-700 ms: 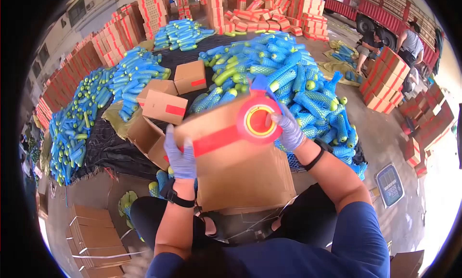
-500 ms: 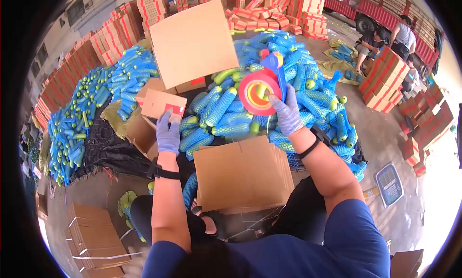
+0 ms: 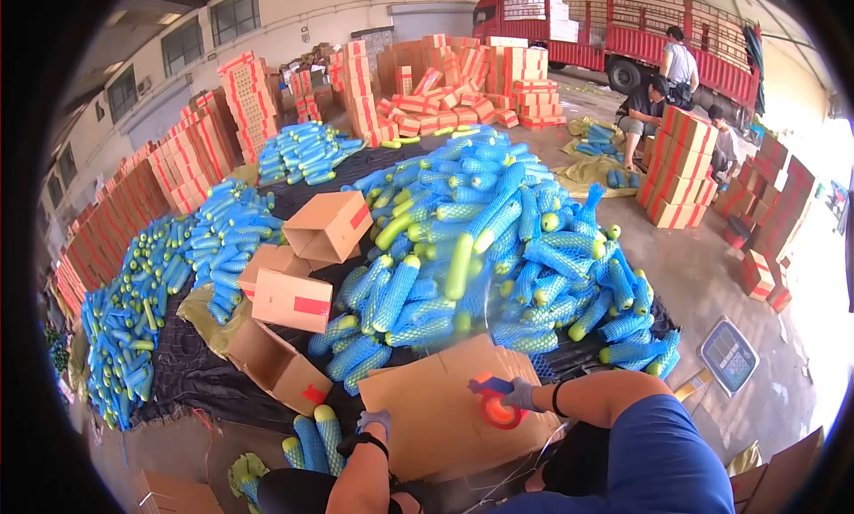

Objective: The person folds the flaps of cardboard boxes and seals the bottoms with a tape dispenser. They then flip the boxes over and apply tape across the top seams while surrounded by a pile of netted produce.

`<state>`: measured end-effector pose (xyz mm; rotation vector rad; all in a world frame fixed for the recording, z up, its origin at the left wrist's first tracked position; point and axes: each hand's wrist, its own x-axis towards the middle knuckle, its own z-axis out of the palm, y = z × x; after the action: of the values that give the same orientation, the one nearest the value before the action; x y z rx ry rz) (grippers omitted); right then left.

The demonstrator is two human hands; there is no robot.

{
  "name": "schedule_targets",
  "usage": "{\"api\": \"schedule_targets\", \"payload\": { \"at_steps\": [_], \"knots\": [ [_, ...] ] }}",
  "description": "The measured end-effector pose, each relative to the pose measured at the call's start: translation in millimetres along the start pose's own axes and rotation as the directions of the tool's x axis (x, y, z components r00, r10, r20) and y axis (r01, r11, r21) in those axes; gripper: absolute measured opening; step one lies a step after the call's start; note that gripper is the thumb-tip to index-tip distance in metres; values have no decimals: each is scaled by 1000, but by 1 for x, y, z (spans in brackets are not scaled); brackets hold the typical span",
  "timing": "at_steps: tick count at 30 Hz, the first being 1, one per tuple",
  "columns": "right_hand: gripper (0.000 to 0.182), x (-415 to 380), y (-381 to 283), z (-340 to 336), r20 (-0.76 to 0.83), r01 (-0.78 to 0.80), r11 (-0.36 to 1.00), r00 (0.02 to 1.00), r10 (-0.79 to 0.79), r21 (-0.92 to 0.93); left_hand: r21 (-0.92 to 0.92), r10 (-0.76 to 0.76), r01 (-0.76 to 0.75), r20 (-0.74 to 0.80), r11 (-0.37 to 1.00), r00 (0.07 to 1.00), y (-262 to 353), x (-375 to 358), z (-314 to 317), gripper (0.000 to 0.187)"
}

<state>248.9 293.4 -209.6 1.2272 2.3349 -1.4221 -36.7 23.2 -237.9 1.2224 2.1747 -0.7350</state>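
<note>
My right hand (image 3: 523, 395), in a pale glove, grips a tape dispenser (image 3: 503, 386) with a blue handle and a roll of red tape. It is held over a stack of flattened cardboard boxes (image 3: 436, 416) in front of me. At the stack's left edge, my gloved left hand (image 3: 374, 421) has its fingers curled on the cardboard. Several light-green, long gourds in blue mesh sleeves (image 3: 320, 438) lie beside that hand. Beyond the stack rises a large heap of the same sleeved gourds (image 3: 454, 220).
Folded-up open boxes (image 3: 289, 302) with red tape stand left of the heap. More gourds (image 3: 133, 309) cover the far left. Taped cartons (image 3: 680, 172) are stacked right, near several people (image 3: 680, 69) and a red truck (image 3: 614, 38). A scale (image 3: 729, 358) lies at right.
A box that was in the air above my left hand now rests among the open boxes. Both hands have come down and back to the flattened stack. My view has tilted up.
</note>
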Motion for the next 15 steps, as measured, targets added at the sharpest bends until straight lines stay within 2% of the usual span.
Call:
{"api": "schedule_targets", "payload": {
  "at_steps": [1,2,4,5,6,7,8,9,10,11,12,13,14,15],
  "knots": [
    [36,2,2,7,-82,-2,989,997,-11,-150,13,5,-4,-4,1000,1000,-8,18,16,35],
    [36,11,2,9,-73,3,990,997,-13,-141,-3,1,-2,-11,1000,1000,-18,33,33,36],
    [58,19,-18,-11,164,-170,966,965,203,-195,-96,-33,32,-16,995,999,-45,83,87,37],
    [51,32,-16,-13,285,-94,919,934,214,-383,-175,-62,58,-18,983,998,-53,107,108,38],
    [51,28,-21,-15,285,-99,921,934,217,-377,-425,-184,178,29,888,983,-54,106,105,38],
    [49,23,-32,-16,265,-27,826,941,211,-562,-640,-302,278,76,716,950,-53,100,99,39],
    [48,19,-45,-17,252,47,690,947,200,-722,-801,-382,363,183,477,906,-56,92,93,40],
    [50,23,-51,-17,309,148,573,931,194,-806,-892,-454,408,287,196,844,-57,78,81,40],
    [50,23,-55,-18,317,155,573,929,193,-804,-486,-266,213,-41,847,963,-58,49,47,40],
    [51,22,-58,-19,293,184,577,951,101,-796,237,121,-86,-137,968,983,-55,27,22,39],
    [51,10,-72,-23,260,211,583,966,2,-785,237,117,-84,-129,968,985,-54,26,18,39],
    [52,-2,-87,-28,225,238,584,970,-97,-776,-453,-41,-69,-227,889,973,-53,28,13,42],
    [52,-35,-120,-40,176,261,584,964,-199,-769,-920,-225,-106,-201,376,953,-53,33,7,46],
    [50,-57,-146,-51,251,403,407,891,-378,-819,-932,-344,-179,-63,-315,937,-53,36,0,50]
  ]
}}
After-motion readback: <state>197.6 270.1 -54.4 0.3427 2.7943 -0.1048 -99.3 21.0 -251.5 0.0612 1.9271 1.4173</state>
